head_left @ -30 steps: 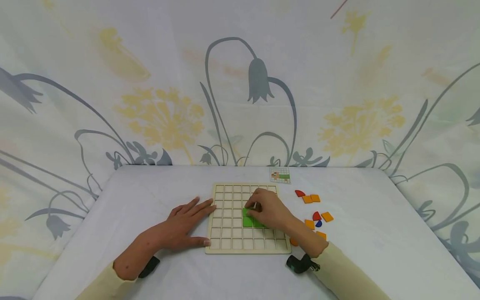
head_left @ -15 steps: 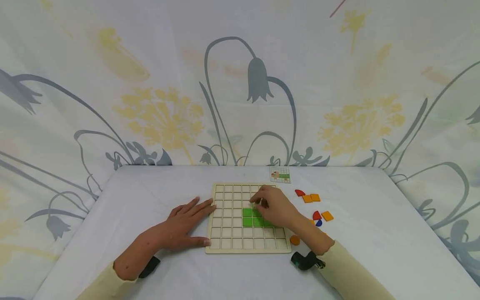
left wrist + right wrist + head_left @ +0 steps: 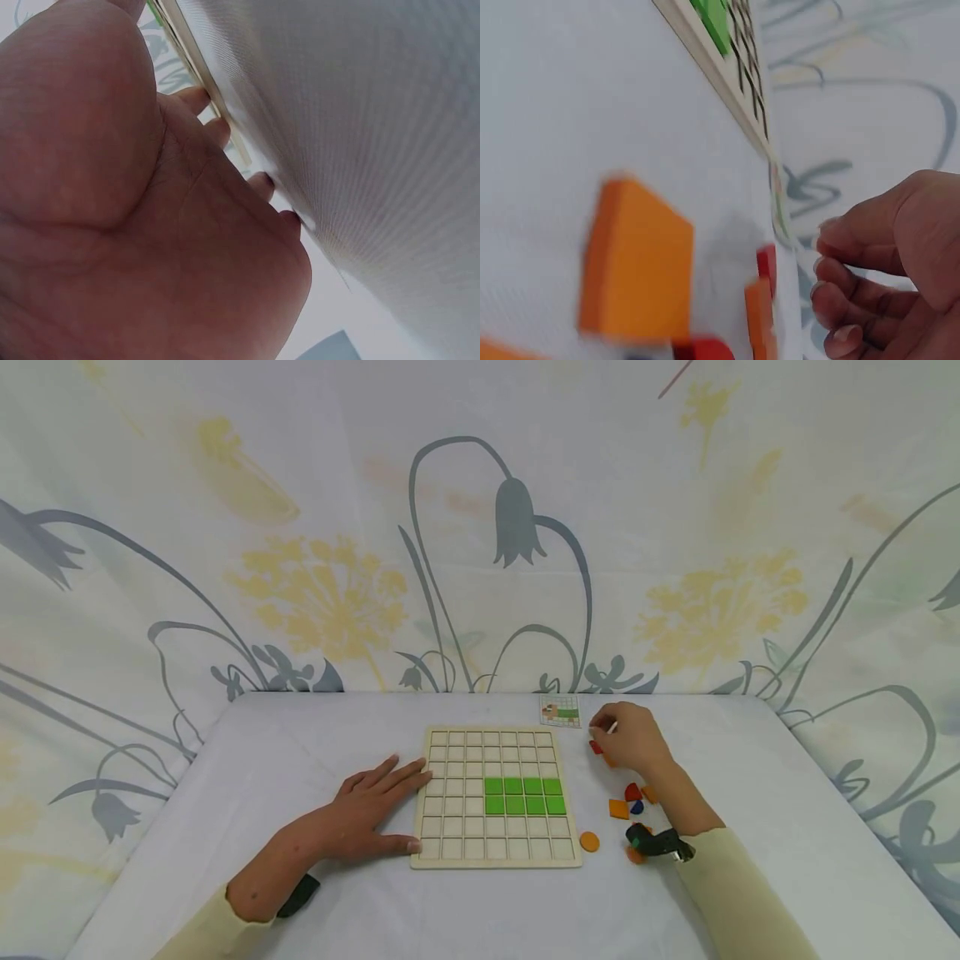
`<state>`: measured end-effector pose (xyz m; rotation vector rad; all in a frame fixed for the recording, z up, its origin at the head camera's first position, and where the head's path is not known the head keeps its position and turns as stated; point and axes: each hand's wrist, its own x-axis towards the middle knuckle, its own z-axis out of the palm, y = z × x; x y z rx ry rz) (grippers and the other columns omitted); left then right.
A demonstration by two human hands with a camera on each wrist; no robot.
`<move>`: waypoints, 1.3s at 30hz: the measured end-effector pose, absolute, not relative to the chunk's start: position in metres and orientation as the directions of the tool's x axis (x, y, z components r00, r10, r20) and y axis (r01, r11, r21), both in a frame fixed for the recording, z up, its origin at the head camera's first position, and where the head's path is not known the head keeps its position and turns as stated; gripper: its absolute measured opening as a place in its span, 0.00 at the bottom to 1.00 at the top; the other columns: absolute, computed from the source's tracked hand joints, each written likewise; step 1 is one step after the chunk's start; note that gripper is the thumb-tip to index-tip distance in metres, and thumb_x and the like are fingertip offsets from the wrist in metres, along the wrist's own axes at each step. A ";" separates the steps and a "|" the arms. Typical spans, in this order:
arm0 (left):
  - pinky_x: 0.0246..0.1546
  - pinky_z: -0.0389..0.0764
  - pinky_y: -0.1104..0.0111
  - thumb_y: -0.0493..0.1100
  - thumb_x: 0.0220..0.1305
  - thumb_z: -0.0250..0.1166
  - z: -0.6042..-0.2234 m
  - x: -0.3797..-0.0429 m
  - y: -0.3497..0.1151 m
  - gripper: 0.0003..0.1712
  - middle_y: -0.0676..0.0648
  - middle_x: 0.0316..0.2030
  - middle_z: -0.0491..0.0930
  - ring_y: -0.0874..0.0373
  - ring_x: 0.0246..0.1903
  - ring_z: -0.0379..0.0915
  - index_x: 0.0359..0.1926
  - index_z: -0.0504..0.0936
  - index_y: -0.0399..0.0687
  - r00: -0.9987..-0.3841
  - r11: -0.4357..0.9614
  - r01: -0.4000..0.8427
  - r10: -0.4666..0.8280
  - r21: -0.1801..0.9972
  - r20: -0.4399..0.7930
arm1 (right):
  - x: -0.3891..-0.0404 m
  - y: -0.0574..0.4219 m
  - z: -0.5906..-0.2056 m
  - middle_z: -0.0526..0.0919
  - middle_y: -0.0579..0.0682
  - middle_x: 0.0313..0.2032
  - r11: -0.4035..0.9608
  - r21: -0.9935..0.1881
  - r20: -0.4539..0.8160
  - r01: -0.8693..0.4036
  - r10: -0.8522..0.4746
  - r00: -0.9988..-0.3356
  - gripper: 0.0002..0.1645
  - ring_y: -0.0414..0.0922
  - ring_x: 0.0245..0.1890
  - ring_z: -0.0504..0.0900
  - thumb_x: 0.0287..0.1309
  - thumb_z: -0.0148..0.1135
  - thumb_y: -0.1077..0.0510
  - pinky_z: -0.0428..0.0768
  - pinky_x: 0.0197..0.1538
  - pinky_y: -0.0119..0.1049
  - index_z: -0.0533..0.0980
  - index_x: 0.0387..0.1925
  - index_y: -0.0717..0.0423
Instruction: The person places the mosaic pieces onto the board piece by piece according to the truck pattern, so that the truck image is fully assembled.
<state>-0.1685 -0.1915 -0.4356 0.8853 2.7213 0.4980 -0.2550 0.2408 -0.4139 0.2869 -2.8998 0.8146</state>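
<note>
A pale wooden grid board (image 3: 450, 863) lies on the white table, with green square tiles (image 3: 514, 804) filling two rows of cells at its right. My left hand (image 3: 367, 810) lies flat with spread fingers, its fingertips and thumb on the board's left edge. Past the board's right side, my right hand (image 3: 628, 739) hovers at a red quarter-circle piece (image 3: 596, 747). Its fingers are loosely bent, with nothing between thumb and fingertips in the right wrist view. Just below that hand sits an orange square tile (image 3: 641, 262), partly hidden in the head view.
A small picture card (image 3: 560, 711) lies behind the board. To the right are another red quarter-circle (image 3: 633, 792), a blue piece (image 3: 637, 807), orange squares (image 3: 618, 809) and an orange disc (image 3: 589, 842). A flower-patterned cloth (image 3: 480, 568) hangs behind the table.
My right hand has left the green tiles and moved right and away from me to the loose pieces, uncovering both green rows. The left hand stays in place.
</note>
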 end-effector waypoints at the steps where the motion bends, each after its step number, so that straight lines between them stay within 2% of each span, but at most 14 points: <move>1: 0.74 0.53 0.37 0.74 0.68 0.64 -0.436 -0.168 -0.191 0.55 0.54 0.85 0.47 0.40 0.84 0.35 0.86 0.54 0.60 -0.789 0.759 0.523 0.603 0.388 -0.117 | -0.256 0.247 -0.412 0.86 0.55 0.34 0.847 -0.498 0.130 -0.183 -0.136 -0.982 0.07 0.50 0.32 0.80 0.66 0.68 0.61 0.80 0.36 0.41 0.86 0.38 0.62; 6: 0.74 0.53 0.37 0.74 0.68 0.63 -0.435 -0.168 -0.192 0.55 0.53 0.85 0.47 0.40 0.84 0.35 0.86 0.54 0.60 -0.790 0.760 0.522 0.602 0.387 -0.116 | -0.261 0.276 -0.404 0.85 0.57 0.38 0.882 -0.461 -0.064 -0.098 -0.143 -0.988 0.12 0.52 0.36 0.80 0.65 0.70 0.57 0.83 0.41 0.44 0.84 0.43 0.63; 10: 0.74 0.53 0.36 0.74 0.68 0.63 -0.435 -0.168 -0.192 0.55 0.53 0.85 0.47 0.40 0.84 0.36 0.86 0.54 0.60 -0.791 0.761 0.523 0.602 0.384 -0.114 | -0.259 0.291 -0.400 0.84 0.57 0.41 0.882 -0.461 -0.211 -0.099 -0.217 -0.953 0.14 0.53 0.41 0.79 0.60 0.72 0.60 0.83 0.49 0.50 0.83 0.46 0.63; 15: 0.74 0.53 0.36 0.74 0.68 0.64 -0.435 -0.168 -0.192 0.55 0.53 0.85 0.47 0.39 0.84 0.36 0.86 0.54 0.59 -0.789 0.758 0.524 0.604 0.389 -0.113 | -0.257 0.297 -0.402 0.82 0.54 0.39 0.877 -0.469 -0.273 -0.100 -0.252 -0.928 0.14 0.53 0.41 0.77 0.56 0.75 0.63 0.81 0.48 0.48 0.80 0.43 0.60; 20: 0.74 0.52 0.36 0.73 0.68 0.64 -0.434 -0.167 -0.192 0.55 0.53 0.85 0.47 0.39 0.84 0.35 0.86 0.54 0.60 -0.787 0.757 0.520 0.604 0.396 -0.121 | -0.258 0.296 -0.406 0.79 0.52 0.35 0.873 -0.478 -0.261 -0.098 -0.248 -0.933 0.14 0.50 0.38 0.75 0.56 0.76 0.64 0.79 0.44 0.42 0.78 0.39 0.58; 28: 0.73 0.53 0.36 0.73 0.68 0.65 -0.434 -0.167 -0.191 0.55 0.52 0.85 0.47 0.39 0.84 0.36 0.86 0.54 0.58 -0.788 0.761 0.519 0.602 0.389 -0.127 | -0.253 0.278 -0.393 0.79 0.51 0.33 0.858 -0.478 -0.177 -0.187 -0.303 -0.936 0.08 0.49 0.35 0.76 0.58 0.72 0.67 0.79 0.42 0.41 0.78 0.36 0.59; 34: 0.74 0.53 0.36 0.73 0.68 0.65 -0.434 -0.168 -0.191 0.55 0.52 0.85 0.47 0.40 0.84 0.35 0.85 0.54 0.58 -0.789 0.763 0.517 0.601 0.388 -0.130 | -0.245 0.253 -0.384 0.81 0.50 0.33 0.805 -0.530 -0.066 -0.268 -0.354 -0.933 0.06 0.47 0.34 0.76 0.61 0.70 0.67 0.78 0.39 0.40 0.80 0.37 0.58; 39: 0.73 0.53 0.36 0.74 0.68 0.65 -0.435 -0.169 -0.191 0.55 0.52 0.85 0.47 0.40 0.84 0.35 0.86 0.54 0.59 -0.789 0.766 0.521 0.600 0.377 -0.129 | -0.234 0.218 -0.387 0.82 0.47 0.32 0.705 -0.606 0.053 -0.369 -0.427 -0.903 0.05 0.44 0.32 0.78 0.64 0.70 0.66 0.79 0.38 0.38 0.80 0.38 0.57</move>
